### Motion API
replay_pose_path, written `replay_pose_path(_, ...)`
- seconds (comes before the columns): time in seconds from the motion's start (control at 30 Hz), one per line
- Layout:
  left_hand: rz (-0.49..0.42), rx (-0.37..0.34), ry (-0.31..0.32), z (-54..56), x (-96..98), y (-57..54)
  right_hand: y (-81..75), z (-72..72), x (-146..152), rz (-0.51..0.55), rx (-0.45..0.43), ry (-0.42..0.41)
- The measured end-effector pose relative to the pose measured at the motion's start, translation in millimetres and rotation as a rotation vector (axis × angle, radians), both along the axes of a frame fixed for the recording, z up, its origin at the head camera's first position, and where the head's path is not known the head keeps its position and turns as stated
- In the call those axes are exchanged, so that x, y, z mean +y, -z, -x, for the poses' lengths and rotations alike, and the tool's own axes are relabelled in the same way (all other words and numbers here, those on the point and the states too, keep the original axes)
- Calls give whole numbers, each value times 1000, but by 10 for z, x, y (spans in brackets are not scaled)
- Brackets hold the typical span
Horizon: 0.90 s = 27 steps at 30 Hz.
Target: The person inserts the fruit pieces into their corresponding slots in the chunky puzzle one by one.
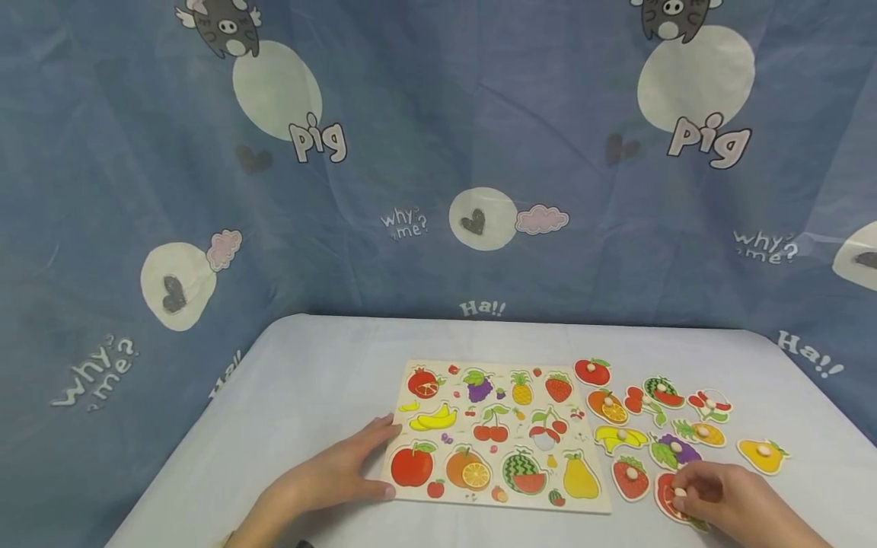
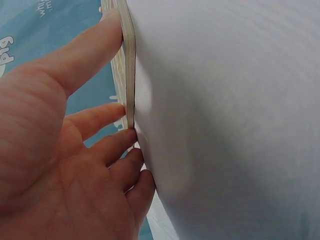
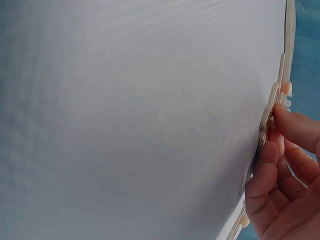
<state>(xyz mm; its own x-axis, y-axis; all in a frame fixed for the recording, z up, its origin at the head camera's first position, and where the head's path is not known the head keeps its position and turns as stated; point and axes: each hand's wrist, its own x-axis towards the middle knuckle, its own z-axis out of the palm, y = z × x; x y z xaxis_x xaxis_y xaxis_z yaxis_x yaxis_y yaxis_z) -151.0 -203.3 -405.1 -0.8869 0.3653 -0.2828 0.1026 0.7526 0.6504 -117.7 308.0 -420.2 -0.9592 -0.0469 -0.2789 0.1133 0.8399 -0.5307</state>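
A wooden fruit puzzle board lies flat on the white table, printed with fruit pictures. My left hand rests along its left edge, thumb near the lower corner and fingers farther up. In the left wrist view, the thumb and fingertips touch the board's side edge. To the right of the board, my right hand pinches the knob of a pomegranate puzzle piece between thumb and index finger. The fingers cover part of that piece. A strawberry piece and a grape piece lie close by.
Loose knobbed pieces spread right of the board: an apple, an orange, bananas, a watermelon, a pineapple, a pear and cherry pieces. A blue patterned cloth hangs behind the table.
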Motion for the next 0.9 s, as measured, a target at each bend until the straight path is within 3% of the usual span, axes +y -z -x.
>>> replay_pose_path(0.37,18,4,-8,-3,9,-3,-10,-40,55,-16,8,-6)
replay_pose_path(0.9,-4,19,19,-13,-14,-2,-113,39,24,-20,44,-3)
